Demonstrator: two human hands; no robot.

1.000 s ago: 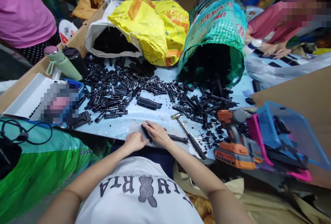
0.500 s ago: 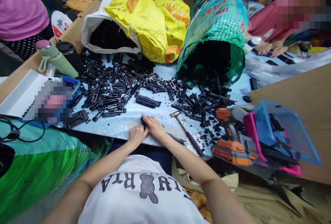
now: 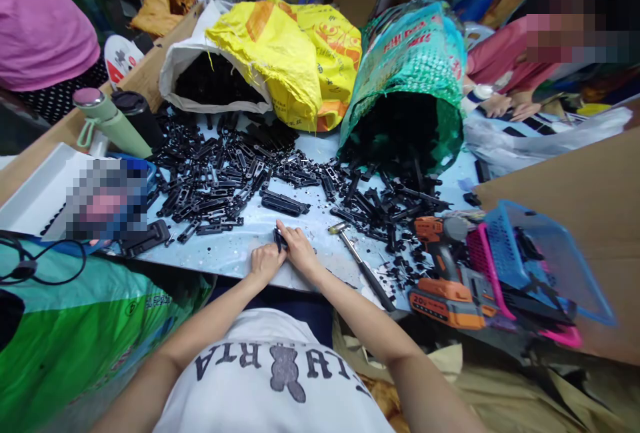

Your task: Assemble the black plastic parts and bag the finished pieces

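Observation:
Near the table's front edge, my left hand (image 3: 266, 262) and my right hand (image 3: 299, 248) meet around a small black part (image 3: 279, 239). Both hands have their fingers closed on it, and much of the part is covered by them. Just beyond lie a few long black slotted pieces (image 3: 284, 203) side by side. A hammer (image 3: 361, 265) rests to the right of my right hand, its head pointing away from me. Farther back on the left spreads a heap of black slotted parts (image 3: 215, 179); another heap of black parts (image 3: 370, 203) lies right of centre.
An orange cordless drill (image 3: 443, 273) stands at right beside a pink basket (image 3: 483, 259) and a blue basket (image 3: 550, 246). Behind the heaps lie a white sack (image 3: 173, 79), a yellow sack (image 3: 295, 53) and a green sack (image 3: 400, 66). A green bottle (image 3: 115, 119) stands left. Co-workers are nearby.
The view has tilted slightly, so the scene sits a little lower. My hands stay together on the black part, with more of it showing between them. A dark strip beside my right forearm is now mostly hidden.

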